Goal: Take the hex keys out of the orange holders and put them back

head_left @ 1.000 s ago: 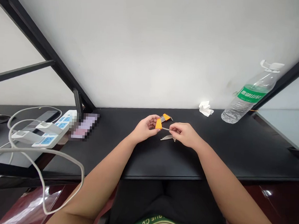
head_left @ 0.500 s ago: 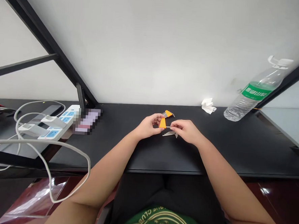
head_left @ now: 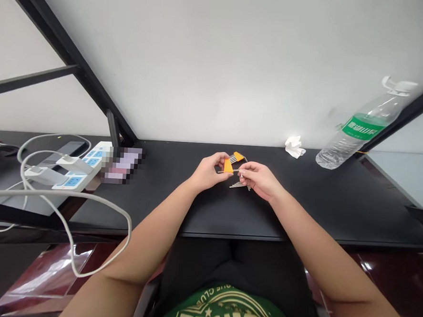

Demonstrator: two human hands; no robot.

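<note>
My left hand (head_left: 210, 172) is closed on an orange hex key holder (head_left: 228, 166), pinched between thumb and fingers. A hex key (head_left: 236, 170) runs through that holder, a short end showing on its left side. The fingers of my right hand (head_left: 257, 178) pinch the key's other end, to the right of the holder. Below the hands, several loose hex keys (head_left: 239, 184) lie on the black table, partly hidden by my right hand. Just behind the hands is a second orange holder (head_left: 239, 156) with several hex keys in it.
A crumpled tissue (head_left: 294, 147) and a large plastic bottle (head_left: 358, 129) stand at the back right. To the left are a power strip (head_left: 83, 170) with chargers, a blurred phone-like item (head_left: 123, 165), and a white cable (head_left: 87, 196) looping over the table edge near my left arm.
My right hand has moved slightly left towards the orange holder. The hex key now pokes out of the holder's left side. The whole view has shifted a little.
</note>
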